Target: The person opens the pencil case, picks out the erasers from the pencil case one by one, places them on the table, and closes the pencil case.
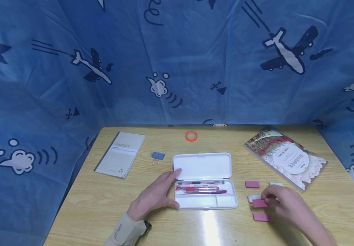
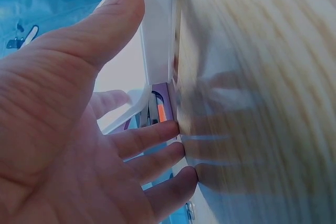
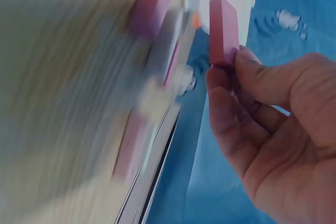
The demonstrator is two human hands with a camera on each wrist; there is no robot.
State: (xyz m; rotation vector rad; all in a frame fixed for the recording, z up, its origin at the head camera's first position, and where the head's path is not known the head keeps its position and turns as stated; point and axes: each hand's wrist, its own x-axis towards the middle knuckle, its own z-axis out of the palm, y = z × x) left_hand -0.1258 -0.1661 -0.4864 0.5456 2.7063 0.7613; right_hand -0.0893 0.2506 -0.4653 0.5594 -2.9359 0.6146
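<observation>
Between thumb and fingertips, my right hand [image 1: 287,203] pinches a pink eraser [image 3: 223,32], held above the table. Around it lie another pink eraser [image 1: 252,184], a white eraser [image 1: 253,198] partly covered by the held one, a pale eraser [image 1: 276,184] partly behind my hand, and a pink eraser [image 1: 261,217] nearer the front. A white pencil case [image 1: 196,202] lies with its lid [image 1: 202,166] folded back, several pens [image 1: 199,189] in its rear compartment. My left hand [image 1: 155,196] is spread at the case's left side, its thumb against the front corner.
At the back left lies a notepad [image 1: 120,154], with blue binder clips [image 1: 158,156] to its right. An orange tape roll [image 1: 191,136] sits near the table's rear edge. A patterned book [image 1: 286,157] lies at the back right, and a blue curtain [image 1: 195,68] hangs behind the table.
</observation>
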